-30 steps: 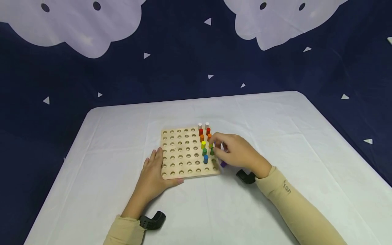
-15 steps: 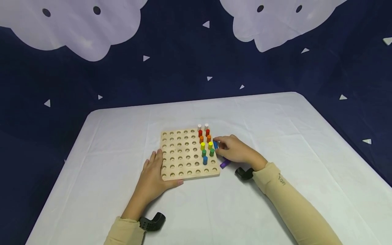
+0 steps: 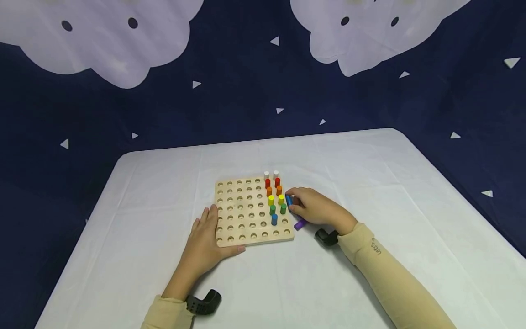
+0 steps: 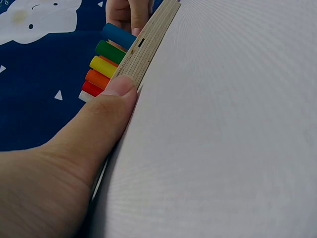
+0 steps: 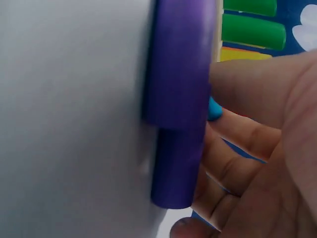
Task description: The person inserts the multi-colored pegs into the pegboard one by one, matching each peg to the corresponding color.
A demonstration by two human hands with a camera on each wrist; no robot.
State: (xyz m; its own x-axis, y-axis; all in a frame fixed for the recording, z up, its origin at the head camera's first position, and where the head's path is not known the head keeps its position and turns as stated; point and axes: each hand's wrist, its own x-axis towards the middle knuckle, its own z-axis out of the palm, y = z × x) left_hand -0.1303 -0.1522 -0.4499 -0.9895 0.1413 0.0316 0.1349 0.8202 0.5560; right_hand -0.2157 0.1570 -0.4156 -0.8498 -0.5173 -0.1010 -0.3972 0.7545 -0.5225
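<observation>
A wooden pegboard [image 3: 242,212] lies on the table, with two columns of coloured pegs standing at its right side. My left hand [image 3: 200,249] rests against its left edge with fingers extended, and the thumb [image 4: 119,89] presses along the front edge. Just off the board's right edge, my right hand [image 3: 314,205] pinches a blue peg [image 3: 289,200] between thumb and index finger; only its tip shows in the right wrist view. Purple pegs [image 5: 181,74] lie on the table close under that hand. A green peg [image 3: 283,209] stands in the right column, and a blue peg [image 3: 274,220] in the column beside it.
The pegboard's left and middle holes [image 3: 240,198] hold no pegs. A white cloth [image 3: 349,160] covers the table, and a dark blue curtain [image 3: 230,109] with clouds hangs behind. A black wrist mount [image 3: 204,302] sits below the left hand, another [image 3: 326,237] below the right.
My right hand has let go of the green peg, now standing in the right column, and has moved right off the board to the blue peg. The left hand has stayed in place.
</observation>
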